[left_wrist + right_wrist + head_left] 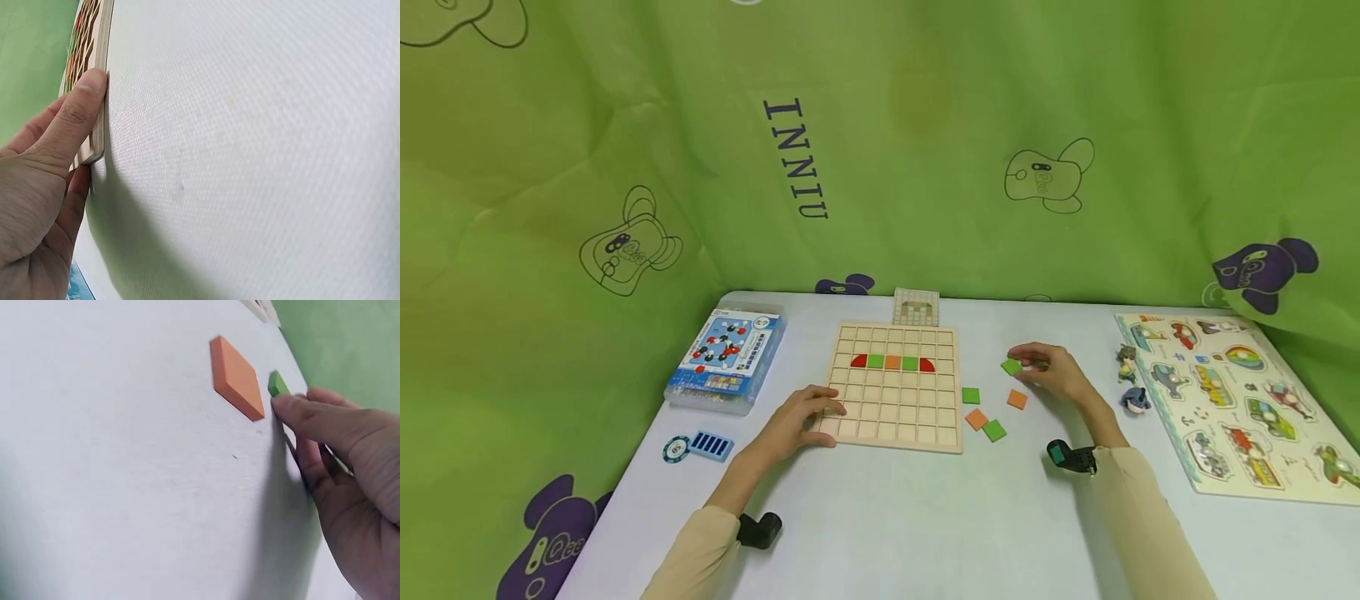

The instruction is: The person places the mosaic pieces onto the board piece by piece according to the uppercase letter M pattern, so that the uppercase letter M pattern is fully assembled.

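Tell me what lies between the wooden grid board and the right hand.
Head view: one green tile lies on the table between the wooden grid board and the right hand.

table: pale, cloth-like weave, green printed backdrop behind and at both sides
grid board: wooden, flat, its near-left corner under the left hand
green tile: on the table at the right hand's fingertips
orange tile: just nearer than that grip
loose tiles: green, orange, green, between the right hand and the board
pattern card: past the board's far edge
blue box: left of the left hand, further back
chip + blue strip: left of left hand
peg puzzle: well right of the right hand
two figurines: between right hand and peg puzzle
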A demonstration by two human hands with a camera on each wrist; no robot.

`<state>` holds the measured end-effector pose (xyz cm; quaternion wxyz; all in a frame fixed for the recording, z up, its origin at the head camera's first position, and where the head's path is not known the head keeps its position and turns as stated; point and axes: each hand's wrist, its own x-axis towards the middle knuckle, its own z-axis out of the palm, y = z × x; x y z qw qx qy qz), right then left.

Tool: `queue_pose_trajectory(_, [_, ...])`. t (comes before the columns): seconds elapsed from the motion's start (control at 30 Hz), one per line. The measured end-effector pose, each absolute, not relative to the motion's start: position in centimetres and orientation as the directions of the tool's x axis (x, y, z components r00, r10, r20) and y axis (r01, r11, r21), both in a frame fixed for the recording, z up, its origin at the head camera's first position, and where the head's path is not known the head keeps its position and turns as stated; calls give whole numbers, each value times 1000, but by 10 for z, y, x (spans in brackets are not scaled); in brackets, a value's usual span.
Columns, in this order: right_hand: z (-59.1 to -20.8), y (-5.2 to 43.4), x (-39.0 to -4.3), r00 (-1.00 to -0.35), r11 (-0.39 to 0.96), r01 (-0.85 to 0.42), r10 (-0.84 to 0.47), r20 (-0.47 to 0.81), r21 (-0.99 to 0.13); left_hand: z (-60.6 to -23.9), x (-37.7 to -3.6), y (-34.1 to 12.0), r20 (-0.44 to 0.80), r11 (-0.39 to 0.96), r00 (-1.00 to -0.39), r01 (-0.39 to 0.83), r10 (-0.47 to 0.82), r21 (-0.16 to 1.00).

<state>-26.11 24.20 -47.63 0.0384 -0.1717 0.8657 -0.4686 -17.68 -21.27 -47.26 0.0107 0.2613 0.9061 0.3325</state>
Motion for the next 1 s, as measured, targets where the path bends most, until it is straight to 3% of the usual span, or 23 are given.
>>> queue_pose_trajectory(0.23, [-474,230,-257,-959,555,-263,-243,148,-789,-473,-175,-213,158,636,-861,470,484,612])
queue_pose_trajectory(0.5, [-471,177,-237,-970,504,-240,-86,229,-830,-471,-174,-213,138,642,-873,443,468,625])
queue_pose_trajectory(1.0, [-477,78,-228,-966,316,-259,-63,252,-913,-471,-176,-214,143,652,-868,457,476,605])
